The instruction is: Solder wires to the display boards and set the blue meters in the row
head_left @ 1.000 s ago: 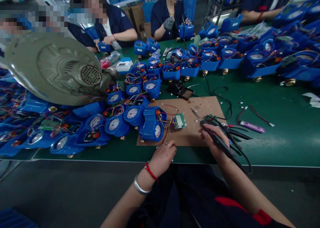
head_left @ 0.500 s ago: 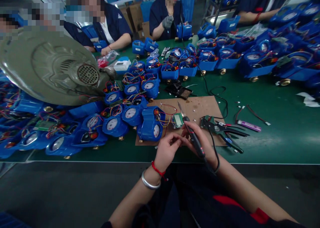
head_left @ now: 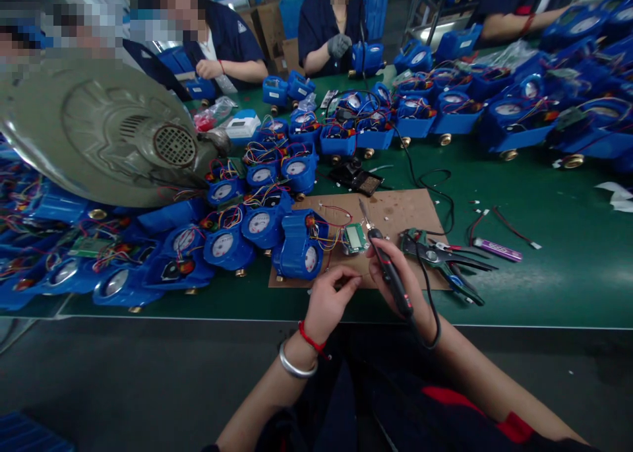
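The soldering iron point(head_left: 390, 274) was gripped pen-style in the right hand point(head_left: 395, 284), tip just beside the small green board point(head_left: 355, 238) on the cardboard mat point(head_left: 400, 211). Something thin, too small to tell, was pinched by the left hand point(head_left: 329, 303). Pliers point(head_left: 435, 257) lay right; blue meters point(head_left: 299, 247) crowded the left.

Black soldering iron point(head_left: 390, 274), tip up-left, nr green LCD board point(head_left: 355, 238) on cardboard.

One head camera looks forward and down from the near edge of the table point(head_left: 544, 287); it is close to the near edge; the far edge lies well away.
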The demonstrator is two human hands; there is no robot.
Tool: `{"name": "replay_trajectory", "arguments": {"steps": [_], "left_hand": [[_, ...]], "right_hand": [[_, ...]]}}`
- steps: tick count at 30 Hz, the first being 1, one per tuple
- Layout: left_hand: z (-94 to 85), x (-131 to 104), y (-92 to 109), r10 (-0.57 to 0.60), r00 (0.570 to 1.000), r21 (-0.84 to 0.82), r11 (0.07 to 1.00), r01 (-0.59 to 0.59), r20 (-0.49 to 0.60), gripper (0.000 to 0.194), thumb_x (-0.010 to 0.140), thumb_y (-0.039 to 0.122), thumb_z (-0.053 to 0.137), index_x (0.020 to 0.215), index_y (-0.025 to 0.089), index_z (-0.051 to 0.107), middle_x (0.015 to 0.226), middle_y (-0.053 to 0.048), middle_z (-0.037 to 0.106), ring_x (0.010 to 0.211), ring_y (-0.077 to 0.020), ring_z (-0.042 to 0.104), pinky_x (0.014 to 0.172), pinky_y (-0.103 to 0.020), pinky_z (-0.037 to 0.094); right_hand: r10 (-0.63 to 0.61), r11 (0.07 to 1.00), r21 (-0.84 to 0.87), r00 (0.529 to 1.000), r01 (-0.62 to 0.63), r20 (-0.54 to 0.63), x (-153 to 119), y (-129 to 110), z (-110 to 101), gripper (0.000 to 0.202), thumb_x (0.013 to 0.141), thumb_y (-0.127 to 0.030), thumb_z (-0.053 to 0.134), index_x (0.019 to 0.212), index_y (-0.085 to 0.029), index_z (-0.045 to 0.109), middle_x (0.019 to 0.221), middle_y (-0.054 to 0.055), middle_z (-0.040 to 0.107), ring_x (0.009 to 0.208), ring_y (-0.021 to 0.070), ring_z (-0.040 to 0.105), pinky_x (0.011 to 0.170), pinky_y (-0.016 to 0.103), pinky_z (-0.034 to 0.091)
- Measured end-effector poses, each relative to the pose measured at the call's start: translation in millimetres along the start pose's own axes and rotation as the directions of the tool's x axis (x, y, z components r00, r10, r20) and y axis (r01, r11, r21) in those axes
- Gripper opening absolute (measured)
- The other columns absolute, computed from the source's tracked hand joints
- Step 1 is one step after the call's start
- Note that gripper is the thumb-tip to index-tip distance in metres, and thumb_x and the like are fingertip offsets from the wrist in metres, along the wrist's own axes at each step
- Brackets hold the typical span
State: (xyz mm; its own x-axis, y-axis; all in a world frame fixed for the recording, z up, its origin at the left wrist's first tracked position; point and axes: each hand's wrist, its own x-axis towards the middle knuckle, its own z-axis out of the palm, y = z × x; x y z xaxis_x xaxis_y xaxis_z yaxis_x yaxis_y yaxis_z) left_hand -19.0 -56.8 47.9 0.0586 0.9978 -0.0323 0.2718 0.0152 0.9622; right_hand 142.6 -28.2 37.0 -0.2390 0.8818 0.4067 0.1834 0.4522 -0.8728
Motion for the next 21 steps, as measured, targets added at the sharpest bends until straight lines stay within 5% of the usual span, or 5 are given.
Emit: {"name": "replay_trajectory", "arguments": {"steps": [6,10,16,21], "left_hand": [[-2.4,1,6,0.098,0.986,0.071,0.993,-0.089,-0.138,0.011,0.088,0.025,0.057,0.082,0.017,0.063,0.083,-0.002,0.061,0.078,-0.0146,0.057,0.069,-0.025,0.045],[-4.7,10,9,0.256,0.924,0.235,0.953,-0.192,-0.285,0.007,0.087,0.020,0.057,0.081,0.017,0.058,0.086,-0.003,0.058,0.080,-0.0145,0.055,0.072,-0.026,0.046],[1.8,29,-5,0.347,0.911,0.372,0.894,-0.249,-0.224,0.005,0.089,0.015,0.051,0.085,0.018,0.053,0.125,-0.010,0.057,0.095,-0.0180,0.060,0.081,-0.032,0.049],[7.6,34,-19,0.356,0.911,0.468,0.854,-0.227,-0.207,0.010,0.088,0.010,0.047,0.086,0.019,0.051,0.122,-0.008,0.062,0.103,-0.0198,0.061,0.088,-0.036,0.048]], "right_hand": [[0.058,0.998,0.041,0.992,-0.054,-0.113,-3,2,-4,0.051,0.088,-0.017,0.053,0.135,-0.031,0.040,0.114,0.007,0.054,0.092,0.0190,0.059,0.083,0.038,0.052],[0.048,0.999,-0.001,0.985,-0.049,-0.167,2,12,-9,0.055,0.088,-0.018,0.055,0.138,-0.032,0.036,0.118,0.007,0.052,0.083,0.0164,0.060,0.078,0.037,0.054],[-0.093,0.960,-0.269,0.994,0.075,-0.056,14,32,-1,0.057,0.088,-0.017,0.053,0.140,-0.032,0.036,0.120,0.008,0.052,0.106,0.0243,0.059,0.091,0.044,0.051],[-0.060,0.937,-0.345,0.998,0.051,-0.015,17,38,6,0.061,0.090,-0.013,0.046,0.145,-0.034,0.030,0.126,0.009,0.047,0.113,0.0244,0.055,0.095,0.043,0.050]]}}
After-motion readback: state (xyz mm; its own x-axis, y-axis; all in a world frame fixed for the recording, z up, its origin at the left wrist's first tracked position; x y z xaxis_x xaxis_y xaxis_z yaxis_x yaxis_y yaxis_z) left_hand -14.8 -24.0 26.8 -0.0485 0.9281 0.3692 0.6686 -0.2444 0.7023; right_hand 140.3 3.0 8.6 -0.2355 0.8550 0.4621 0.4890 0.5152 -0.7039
